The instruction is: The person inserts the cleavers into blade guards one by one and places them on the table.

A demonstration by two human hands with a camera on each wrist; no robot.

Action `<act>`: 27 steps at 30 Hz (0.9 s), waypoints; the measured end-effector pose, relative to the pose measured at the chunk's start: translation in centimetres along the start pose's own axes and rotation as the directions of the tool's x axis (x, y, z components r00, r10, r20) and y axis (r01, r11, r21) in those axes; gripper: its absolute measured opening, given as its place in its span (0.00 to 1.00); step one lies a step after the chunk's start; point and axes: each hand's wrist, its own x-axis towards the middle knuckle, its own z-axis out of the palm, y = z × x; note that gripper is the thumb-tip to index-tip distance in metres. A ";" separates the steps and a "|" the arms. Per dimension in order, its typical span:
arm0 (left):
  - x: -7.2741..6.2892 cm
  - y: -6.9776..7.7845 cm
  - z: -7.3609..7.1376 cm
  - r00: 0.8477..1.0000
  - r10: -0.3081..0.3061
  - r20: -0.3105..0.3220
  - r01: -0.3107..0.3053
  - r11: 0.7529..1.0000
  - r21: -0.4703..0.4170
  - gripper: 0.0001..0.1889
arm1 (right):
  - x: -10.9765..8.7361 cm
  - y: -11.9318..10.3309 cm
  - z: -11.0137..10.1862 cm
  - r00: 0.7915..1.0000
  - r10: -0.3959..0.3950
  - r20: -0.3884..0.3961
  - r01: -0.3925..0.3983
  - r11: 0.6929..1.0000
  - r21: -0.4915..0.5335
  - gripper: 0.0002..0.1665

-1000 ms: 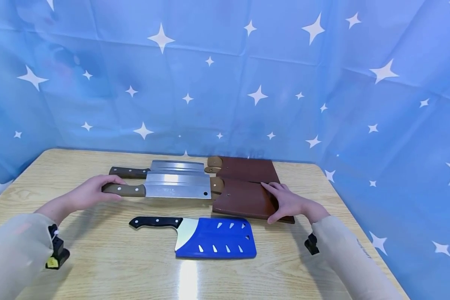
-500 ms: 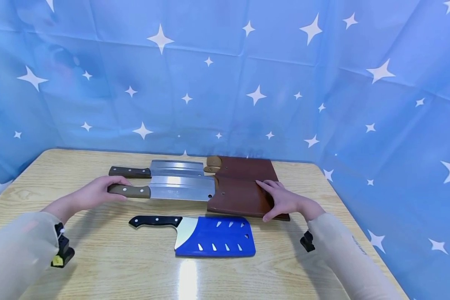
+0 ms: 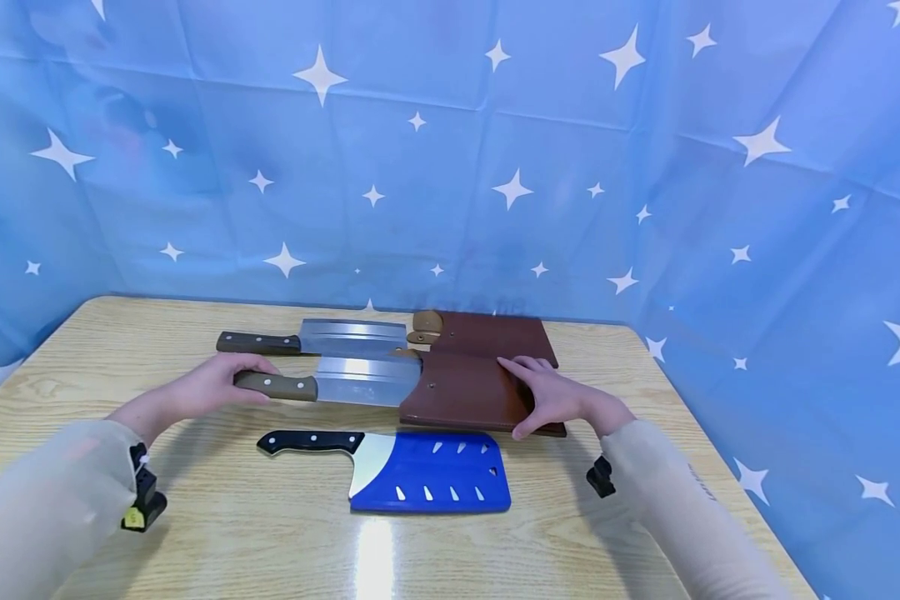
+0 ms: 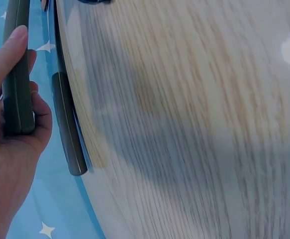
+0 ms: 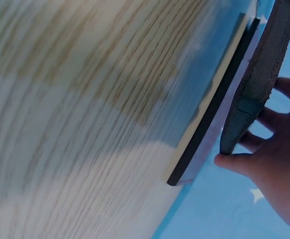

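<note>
The shiny cleaver (image 3: 363, 381) has entered the brown sheath (image 3: 461, 392), left grip (image 3: 213, 387) clasping its handle (image 3: 294, 387), right grip (image 3: 557, 397) the sheath.

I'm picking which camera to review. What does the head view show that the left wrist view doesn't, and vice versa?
Only the head view: the right hand gripping the near brown sheath, the held cleaver's blade partly inside it, and the blue blade cover.

Only the left wrist view: the palm side of the left hand and the seam along the narrow edge of the held handle.

Both: the left hand gripping that handle, the far cleaver's handle, the wooden tabletop and the starry blue backdrop.
</note>
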 end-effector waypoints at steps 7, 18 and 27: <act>0.7 0.1 0.7 1.000 -0.001 0.000 0.001 1.000 0.003 0.17 | 0.6 -0.4 -0.1 1.000 -0.009 0.012 0.009 1.000 -0.008 0.68; 1.9 1.4 1.8 1.000 -0.006 0.008 0.006 1.000 0.004 0.18 | 1.6 -1.7 -0.3 0.999 -0.020 0.025 0.020 1.000 0.005 0.68; 2.7 1.4 2.5 1.000 -0.011 -0.001 0.011 1.000 -0.009 0.17 | 2.4 -2.0 -0.2 0.999 -0.015 0.034 0.014 1.000 0.017 0.68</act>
